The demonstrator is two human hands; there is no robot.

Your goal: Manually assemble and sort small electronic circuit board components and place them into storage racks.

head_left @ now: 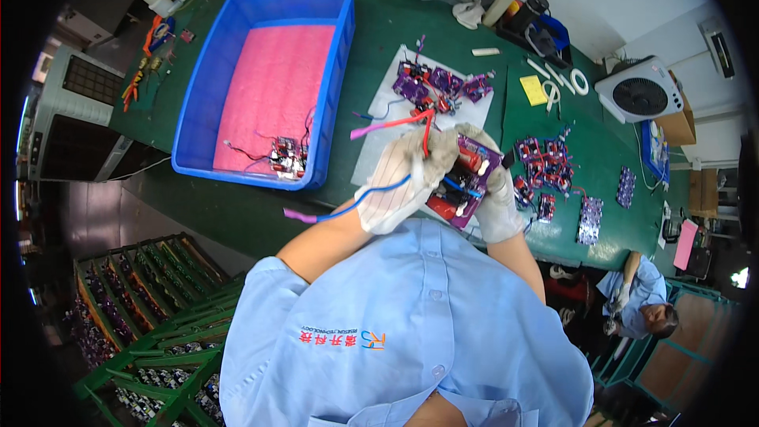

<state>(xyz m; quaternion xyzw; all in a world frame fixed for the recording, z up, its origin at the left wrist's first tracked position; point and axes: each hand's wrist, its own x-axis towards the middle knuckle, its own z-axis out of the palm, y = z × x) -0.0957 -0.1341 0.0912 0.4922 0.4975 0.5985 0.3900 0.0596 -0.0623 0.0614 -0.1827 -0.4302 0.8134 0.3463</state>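
Both my hands wear white gloves. A purple circuit board [484, 160] with red and black components is held in front of my chest, tilted. My right hand [500, 204] wraps its right edge. My left hand [411, 170] is closed over the board's left side, fingers pinched on a red wire [426, 139], which sticks up between them and bends left to a pink end. A blue wire [348, 210] with a purple end runs left across that glove. The fingertips partly hide where the wires meet the board.
A blue bin [338, 71] with pink foam lining and one wired board [286, 156] stands to the left. Several purple boards [443, 83] lie on a white sheet ahead; more boards [545, 164] lie right. A fan [640, 95] stands far right. Green racks [170, 308] hold boards lower left. Another person sits lower right.
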